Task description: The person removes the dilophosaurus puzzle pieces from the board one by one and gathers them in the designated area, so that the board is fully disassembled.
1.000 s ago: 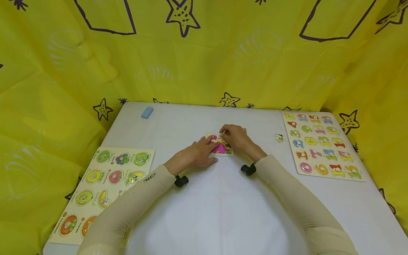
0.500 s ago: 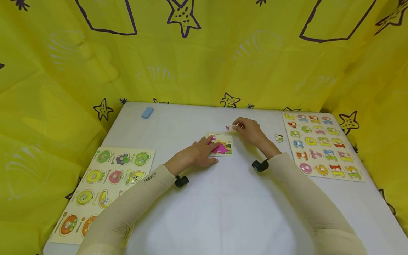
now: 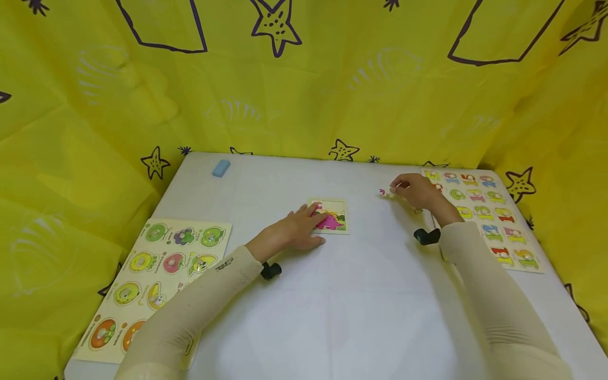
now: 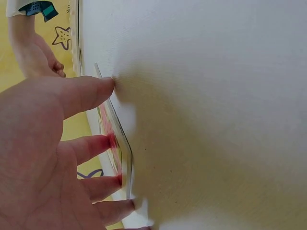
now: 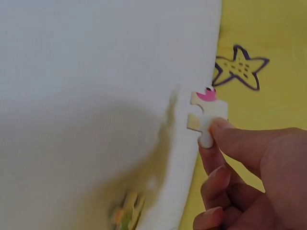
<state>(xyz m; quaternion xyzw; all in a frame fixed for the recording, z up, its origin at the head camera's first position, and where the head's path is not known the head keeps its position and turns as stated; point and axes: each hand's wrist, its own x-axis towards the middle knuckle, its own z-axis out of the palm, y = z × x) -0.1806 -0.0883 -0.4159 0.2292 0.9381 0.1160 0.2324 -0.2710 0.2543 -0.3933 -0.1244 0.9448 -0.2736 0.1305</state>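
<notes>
Between thumb and fingers, my right hand (image 3: 418, 191) pinches a small puzzle piece (image 5: 207, 112) with a bit of pink and an eye on it, held above the table. My left hand (image 3: 301, 228) lies with spread, straight fingers over the left side of a small jigsaw board (image 3: 345, 216), fingertips touching it. The board shows a pink dinosaur, and its upper part is bare. A second puzzle piece (image 5: 130, 211) lies on the table below my right hand, mostly hidden by that hand in the head view.
A fruit puzzle board (image 3: 157, 248) lies at the left, partly under my left forearm. A number puzzle board (image 3: 503, 232) is at the right, partly covered by my right arm. A blue block (image 3: 221, 168) sits at the back left. Yellow curtain (image 3: 304, 95) surrounds the white table (image 3: 304, 316).
My right hand has lifted the puzzle piece off the dinosaur board and carried it to the right, near the loose piece. The left hand has stayed on the board.
</notes>
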